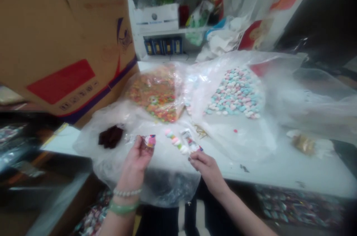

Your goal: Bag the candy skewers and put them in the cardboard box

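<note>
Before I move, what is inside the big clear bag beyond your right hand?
The clear plastic bag holds a loose spread of pastel blue, pink and white candies, with one pink candy lying apart nearer you. Whatever lies beneath the spread is covered by it.

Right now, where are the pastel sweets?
In the head view, the pastel sweets lie spread on clear plastic, right of the bag of coloured sweets and beyond the right hand.

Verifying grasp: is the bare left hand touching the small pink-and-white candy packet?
Touching. The head view shows the left hand with its fingers closed on the lower part of the small pink-and-white candy packet.
</note>
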{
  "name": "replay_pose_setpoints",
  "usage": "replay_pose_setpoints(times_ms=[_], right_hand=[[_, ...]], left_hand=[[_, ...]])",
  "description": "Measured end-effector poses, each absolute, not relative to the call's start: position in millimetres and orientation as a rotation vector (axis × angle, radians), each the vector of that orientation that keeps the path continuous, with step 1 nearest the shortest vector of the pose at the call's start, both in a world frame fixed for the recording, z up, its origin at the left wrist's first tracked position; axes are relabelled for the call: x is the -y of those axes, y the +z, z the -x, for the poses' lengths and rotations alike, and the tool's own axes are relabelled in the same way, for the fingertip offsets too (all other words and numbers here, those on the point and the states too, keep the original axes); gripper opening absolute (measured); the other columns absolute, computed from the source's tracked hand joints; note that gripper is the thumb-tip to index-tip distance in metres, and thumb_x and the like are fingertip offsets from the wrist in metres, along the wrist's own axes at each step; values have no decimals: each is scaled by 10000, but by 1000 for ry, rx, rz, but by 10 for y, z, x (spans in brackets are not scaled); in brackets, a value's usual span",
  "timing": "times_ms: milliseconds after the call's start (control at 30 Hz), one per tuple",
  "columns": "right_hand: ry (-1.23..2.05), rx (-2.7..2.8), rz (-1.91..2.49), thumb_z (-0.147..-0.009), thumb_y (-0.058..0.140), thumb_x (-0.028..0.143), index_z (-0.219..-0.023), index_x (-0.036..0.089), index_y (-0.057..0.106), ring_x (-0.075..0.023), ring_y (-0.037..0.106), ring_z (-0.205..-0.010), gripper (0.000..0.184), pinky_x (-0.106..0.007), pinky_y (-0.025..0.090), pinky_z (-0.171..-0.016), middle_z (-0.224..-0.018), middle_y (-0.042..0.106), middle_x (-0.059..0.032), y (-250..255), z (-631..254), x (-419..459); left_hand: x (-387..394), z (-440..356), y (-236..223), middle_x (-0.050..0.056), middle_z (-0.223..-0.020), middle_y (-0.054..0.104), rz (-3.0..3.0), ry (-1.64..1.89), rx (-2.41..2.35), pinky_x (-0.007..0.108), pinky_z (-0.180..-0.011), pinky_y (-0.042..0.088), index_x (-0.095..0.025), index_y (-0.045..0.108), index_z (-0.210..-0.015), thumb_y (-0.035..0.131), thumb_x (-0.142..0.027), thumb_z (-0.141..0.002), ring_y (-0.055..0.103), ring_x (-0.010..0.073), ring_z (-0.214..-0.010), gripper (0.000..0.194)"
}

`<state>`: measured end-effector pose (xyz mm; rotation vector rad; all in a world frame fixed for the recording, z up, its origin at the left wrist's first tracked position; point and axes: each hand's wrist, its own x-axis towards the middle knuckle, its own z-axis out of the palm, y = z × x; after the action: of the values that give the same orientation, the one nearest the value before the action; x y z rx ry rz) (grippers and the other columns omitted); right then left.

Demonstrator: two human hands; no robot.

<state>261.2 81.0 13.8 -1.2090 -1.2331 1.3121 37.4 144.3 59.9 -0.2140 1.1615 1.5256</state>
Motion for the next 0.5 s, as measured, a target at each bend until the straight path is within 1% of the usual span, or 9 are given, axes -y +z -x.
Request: replay_pose_setpoints(times_ms=[100, 167, 400, 500], right_hand=[[1203, 1377, 1136, -787, 566, 257, -668, 217, 608, -166, 538, -688, 132, -285, 400, -678, -684, 583, 2, 153, -2629, -799], [1133, 1455, 1110, -807, 555, 246, -672, 221, 610, -166, 556, -689, 148, -287, 408, -685, -682, 591, 0, 157, -2635, -810], [911, 1602, 1135, -852, 523, 208, -727, 220, 638, -162, 580, -690, 171, -281, 415, -677, -702, 624, -13, 45, -2619, -817], [759, 1665, 1149, -876, 503, 212, -743, 211, 647, -172, 569, -709, 196, -296, 404, -694, -712, 629, -29, -18, -2638, -818]], left_hand=[[-1482, -446, 654, -43, -632, 606, 257, 1546, -1133, 226, -564, 540, -183, 543, -743, 504, -164, -966, 604, 93, -528, 226], [-1500, -481, 672, -35, -638, 609, 255, 1535, -1127, 217, -554, 529, -183, 554, -735, 508, -177, -965, 599, 92, -535, 235], [-1531, -550, 629, -12, -677, 622, 159, 1553, -1120, 220, -527, 520, -168, 556, -744, 479, -184, -976, 604, 105, -557, 245], [-1545, -567, 610, 4, -692, 640, 113, 1594, -1104, 233, -560, 545, -167, 559, -745, 459, -178, -980, 630, 119, -592, 255]])
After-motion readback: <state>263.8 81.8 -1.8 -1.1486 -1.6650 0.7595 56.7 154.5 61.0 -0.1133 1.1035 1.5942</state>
